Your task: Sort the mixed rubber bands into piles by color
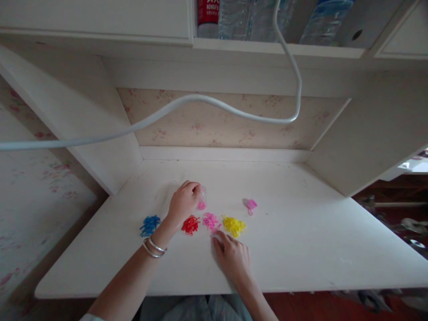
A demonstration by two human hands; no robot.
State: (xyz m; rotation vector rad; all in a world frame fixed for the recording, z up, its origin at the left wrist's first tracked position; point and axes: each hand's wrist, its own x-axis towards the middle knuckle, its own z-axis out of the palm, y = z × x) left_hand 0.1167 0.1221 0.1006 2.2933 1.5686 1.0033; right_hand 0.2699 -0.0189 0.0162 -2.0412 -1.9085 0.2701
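Observation:
My left hand (186, 199) is closed around the side of a small clear bottle (203, 194), with pink pieces (201, 206) at its bottom. My right hand (233, 254) is low over the table, thumb and index finger drawn together at the near edge of a pile of pink rubber bands (210, 220). What lies between those fingertips is too small to make out. Beside the pink pile are red rubber bands (190, 225) and yellow rubber bands (234, 225). Blue rubber bands (149, 225) lie left of my left wrist. A pink cap (251, 204) rests farther right.
The white desk (301, 249) has side panels and a back wall with floral paper. Above it, a shelf holds plastic bottles (234, 20) and a red-labelled bottle (208, 13). A white cable (214, 101) hangs across the view in front of the shelf.

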